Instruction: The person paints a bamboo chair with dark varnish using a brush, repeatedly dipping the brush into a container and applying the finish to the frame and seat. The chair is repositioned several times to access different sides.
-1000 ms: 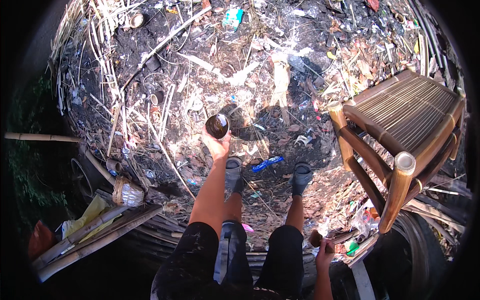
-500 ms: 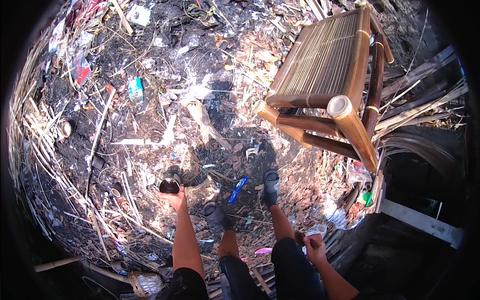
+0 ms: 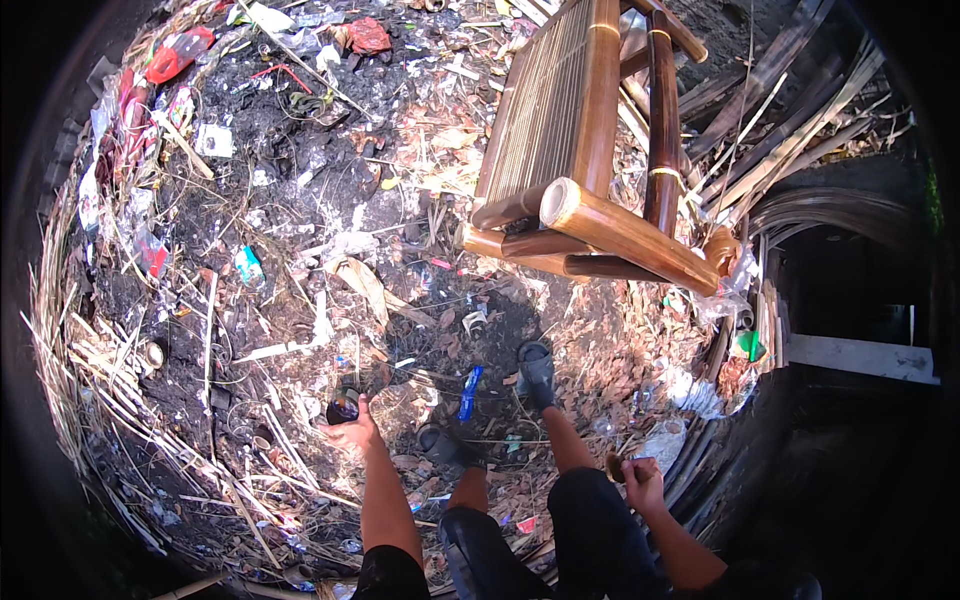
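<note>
My left hand (image 3: 352, 434) is closed around a small round dark container (image 3: 342, 406), held low over the littered ground. Its glossy dark top faces up, but what is inside cannot be made out. Off to the right, beside my right knee, my right hand (image 3: 645, 484) grips a short brown object (image 3: 615, 467). Fingers cover most of that object, so its kind does not show. A brown bamboo chair (image 3: 535, 110) with a slatted surface lies tipped ahead and to the right, apart from both hands.
Bamboo strips (image 3: 110, 400) are heaped along the left, and more poles (image 3: 780, 120) lean at the far right. A blue wrapper (image 3: 469, 393) lies between my sandalled feet (image 3: 537, 368). A turquoise packet (image 3: 249, 267) and red plastic (image 3: 180, 56) litter the dirt.
My view has turned, so the chair appears farther left and higher, and the far litter sits lower. Both hands keep their holds; the left hand and container appear slightly lower.
</note>
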Action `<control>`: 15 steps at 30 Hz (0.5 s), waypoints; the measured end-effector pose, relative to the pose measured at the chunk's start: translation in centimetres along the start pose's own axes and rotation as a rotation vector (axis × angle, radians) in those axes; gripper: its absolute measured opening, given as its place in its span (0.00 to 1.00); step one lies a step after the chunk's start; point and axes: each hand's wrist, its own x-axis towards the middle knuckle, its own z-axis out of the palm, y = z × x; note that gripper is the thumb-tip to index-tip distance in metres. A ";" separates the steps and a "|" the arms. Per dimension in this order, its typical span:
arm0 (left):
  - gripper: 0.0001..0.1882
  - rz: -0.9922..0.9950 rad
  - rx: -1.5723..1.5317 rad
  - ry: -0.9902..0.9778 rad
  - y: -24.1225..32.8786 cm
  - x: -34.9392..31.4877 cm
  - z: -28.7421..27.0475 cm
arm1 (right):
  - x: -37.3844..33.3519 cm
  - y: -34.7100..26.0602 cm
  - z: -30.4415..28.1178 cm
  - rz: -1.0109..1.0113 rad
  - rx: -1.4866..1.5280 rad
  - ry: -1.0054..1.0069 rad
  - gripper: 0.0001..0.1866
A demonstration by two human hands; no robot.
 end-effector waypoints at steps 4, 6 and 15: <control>0.69 -0.033 0.054 -0.169 4.6 -8.4 -5.9 | -1.1 3.4 -2.7 0.172 0.009 0.120 0.17; 0.64 0.008 0.025 -0.249 6.7 -13.0 -10.2 | -0.7 5.4 -4.5 0.269 0.116 0.170 0.18; 0.27 -0.140 -0.555 -0.999 13.9 -35.5 -11.2 | 10.7 19.2 -11.0 0.534 0.586 0.263 0.13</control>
